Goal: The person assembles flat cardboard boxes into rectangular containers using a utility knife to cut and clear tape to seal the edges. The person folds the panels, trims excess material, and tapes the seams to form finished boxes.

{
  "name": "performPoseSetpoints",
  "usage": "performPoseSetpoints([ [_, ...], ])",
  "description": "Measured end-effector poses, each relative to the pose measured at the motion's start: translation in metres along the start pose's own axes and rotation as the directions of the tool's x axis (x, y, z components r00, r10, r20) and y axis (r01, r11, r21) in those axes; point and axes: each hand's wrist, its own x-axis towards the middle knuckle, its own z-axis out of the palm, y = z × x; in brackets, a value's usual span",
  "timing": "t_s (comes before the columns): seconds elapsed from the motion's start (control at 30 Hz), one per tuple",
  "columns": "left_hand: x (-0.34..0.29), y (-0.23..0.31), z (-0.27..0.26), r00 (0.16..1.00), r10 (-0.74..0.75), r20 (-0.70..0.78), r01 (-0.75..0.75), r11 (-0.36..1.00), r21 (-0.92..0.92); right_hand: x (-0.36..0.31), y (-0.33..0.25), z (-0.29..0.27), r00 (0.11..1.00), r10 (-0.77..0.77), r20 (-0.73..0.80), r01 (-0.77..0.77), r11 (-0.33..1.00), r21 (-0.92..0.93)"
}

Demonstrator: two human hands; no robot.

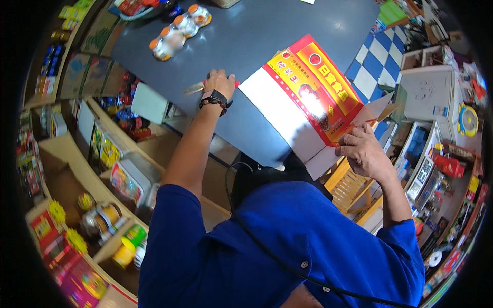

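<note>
On the dark grey table, my left hand (221, 84) is closed over a knife; its short metal blade (194, 89) points out to the left and a bit of red handle shows at the right of the fingers. To the right lies a red and yellow printed carton (313, 87), tipped on its side, with a plain white panel (267, 97) toward my left hand. My right hand (363, 153) grips the carton at its near right end, where loose flaps (377, 108) stick out. The carton's inside is hidden.
Orange-capped bottles (179, 32) stand in a row at the far left of the table, near a basket (136, 13) of packets. Shelves of goods (67, 174) line the left. A wooden chair (349, 187) and a white cabinet (429, 97) stand at the right.
</note>
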Motion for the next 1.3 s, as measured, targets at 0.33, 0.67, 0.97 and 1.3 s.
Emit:
performPoseSetpoints([
  [0.33, -0.102, -0.018, 0.042, 0.852, -0.15, -0.502, -0.042, 0.935, -0.352, -0.036, 0.029, -0.017, 0.847, -0.348, -0.402, 0.299, 0.937, -0.181],
  [0.67, -0.194, -0.007, 0.009, 0.796, -0.427, -0.43, -0.286, 0.361, -0.888, -0.035, 0.075, 0.058, 0.866, -0.352, -0.356, 0.304, 0.935, -0.184],
  [0.97, -0.194, 0.074, 0.023, 0.983, -0.016, -0.182, -0.107, 0.758, -0.643, -0.007, 0.113, 0.1, 0.964, -0.089, -0.249, 0.091, 0.996, -0.005],
  [1.3, -0.117, 0.174, 0.0, 0.972, 0.226, -0.065, -0.235, 0.932, -0.276, 0.145, 0.183, 0.099, 0.889, 0.209, -0.408, -0.232, 0.973, -0.006],
])
